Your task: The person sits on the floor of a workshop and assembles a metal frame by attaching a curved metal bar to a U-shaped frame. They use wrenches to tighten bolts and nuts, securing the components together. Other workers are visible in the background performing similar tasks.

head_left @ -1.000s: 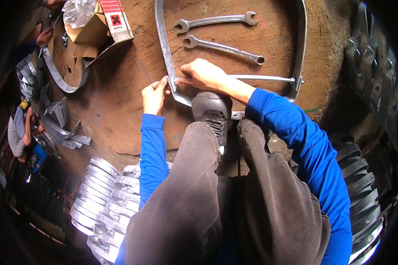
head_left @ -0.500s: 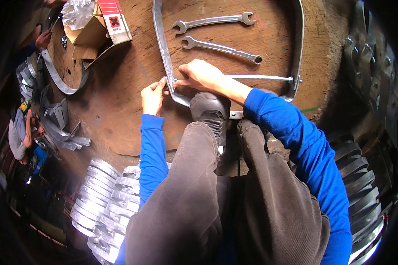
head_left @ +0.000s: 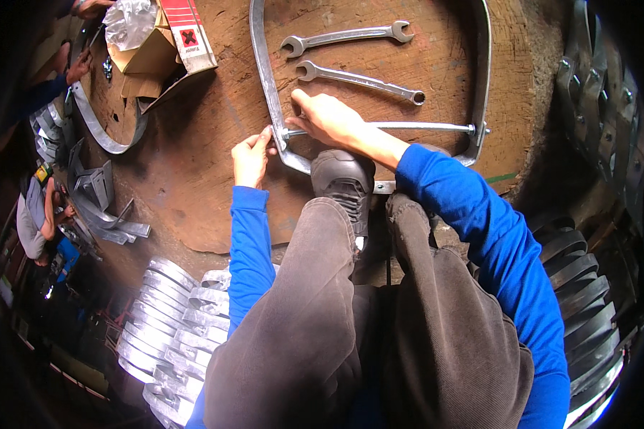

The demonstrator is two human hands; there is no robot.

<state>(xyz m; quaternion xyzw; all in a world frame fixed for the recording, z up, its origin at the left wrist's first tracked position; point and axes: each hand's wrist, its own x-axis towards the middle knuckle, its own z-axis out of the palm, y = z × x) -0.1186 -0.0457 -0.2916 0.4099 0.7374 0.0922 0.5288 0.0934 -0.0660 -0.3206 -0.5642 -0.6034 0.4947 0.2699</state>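
Observation:
A bent flat metal frame (head_left: 266, 79) lies on the wooden board, with a metal rod (head_left: 422, 126) spanning its two sides. A nut (head_left: 286, 134) sits on the rod just inside the left side. My left hand (head_left: 250, 159) is closed in a pinch against the outside of that left side, by the rod's end; whatever it pinches is hidden. Reaching across from the right, my right hand (head_left: 329, 120) has curled fingers on the rod beside the nut. Two spanners, one upper (head_left: 347, 34) and one lower (head_left: 361, 80), rest inside the frame.
My shoe (head_left: 342, 171) stands at the frame's near edge. An open cardboard box (head_left: 150, 64) and another curved bar (head_left: 96, 125) lie at upper left, near another person's hand (head_left: 79, 66). Stacked metal bands (head_left: 157, 307) stand at lower left, darker ones (head_left: 587, 300) at right.
My right hand's fingers have lifted slightly off the nut, which now shows more plainly. My left hand keeps its place. At upper left, the other person's hand has shifted.

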